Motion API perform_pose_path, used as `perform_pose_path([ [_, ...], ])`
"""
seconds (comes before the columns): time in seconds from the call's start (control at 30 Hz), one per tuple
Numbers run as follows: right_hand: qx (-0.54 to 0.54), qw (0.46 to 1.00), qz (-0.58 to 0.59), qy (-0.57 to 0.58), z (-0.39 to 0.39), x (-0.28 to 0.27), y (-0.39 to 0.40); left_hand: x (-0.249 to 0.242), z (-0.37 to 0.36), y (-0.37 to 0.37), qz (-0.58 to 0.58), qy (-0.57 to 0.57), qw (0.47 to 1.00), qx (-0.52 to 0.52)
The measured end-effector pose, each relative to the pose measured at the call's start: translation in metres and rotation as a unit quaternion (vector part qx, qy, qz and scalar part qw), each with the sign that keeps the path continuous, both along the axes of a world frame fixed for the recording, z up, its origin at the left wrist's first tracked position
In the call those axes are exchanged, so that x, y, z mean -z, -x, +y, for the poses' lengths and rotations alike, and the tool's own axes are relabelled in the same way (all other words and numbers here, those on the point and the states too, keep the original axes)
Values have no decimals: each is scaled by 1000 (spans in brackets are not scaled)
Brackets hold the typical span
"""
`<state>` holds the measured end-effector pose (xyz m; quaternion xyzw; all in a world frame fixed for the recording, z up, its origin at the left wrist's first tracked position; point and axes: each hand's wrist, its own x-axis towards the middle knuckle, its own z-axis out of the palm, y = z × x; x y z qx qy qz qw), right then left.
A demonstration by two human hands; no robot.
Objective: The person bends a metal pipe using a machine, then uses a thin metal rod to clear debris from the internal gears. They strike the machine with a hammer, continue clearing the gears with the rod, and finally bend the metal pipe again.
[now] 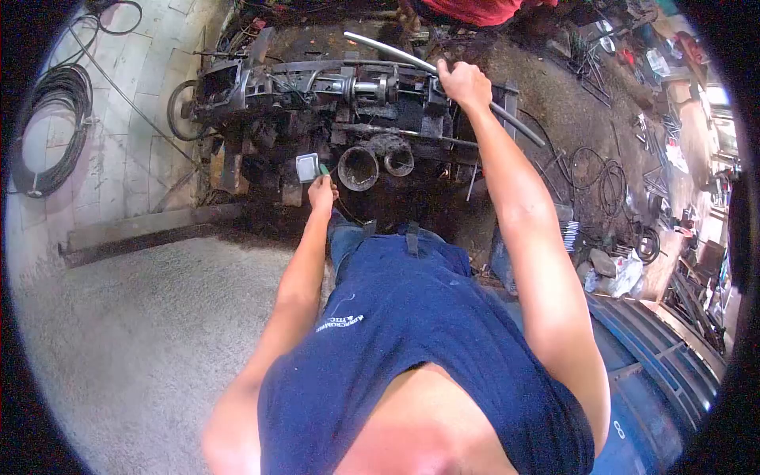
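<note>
My right hand (467, 83) is closed around a long, slightly curved metal rod (514, 123), which slants over the right part of a dark, greasy machine (324, 87). Lower and to the left, my left hand (322, 192) is closed on a small green handle (324, 170). A pale square piece (307, 168) shows just beyond that handle; whether the two are joined I cannot tell. Two round open metal cups (359, 169) sit right of my left hand, at the near side of the machine.
A coiled black cable (54, 131) hangs at the left wall. Part of another person in red (475, 9) shows at the top. Tangled wire (609, 184), scrap and bags lie on the right, with a blue metal panel (633, 380) at lower right.
</note>
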<state>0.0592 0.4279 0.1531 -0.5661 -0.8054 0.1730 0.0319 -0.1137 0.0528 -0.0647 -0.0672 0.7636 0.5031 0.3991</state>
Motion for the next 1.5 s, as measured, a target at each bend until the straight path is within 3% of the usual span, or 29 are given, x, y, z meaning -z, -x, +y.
perform_pose_path([
  [1.5, 5, 1000, -1, -5, 1, 3, 0, -12, 3, -4, -18, 2, 1000, -25],
])
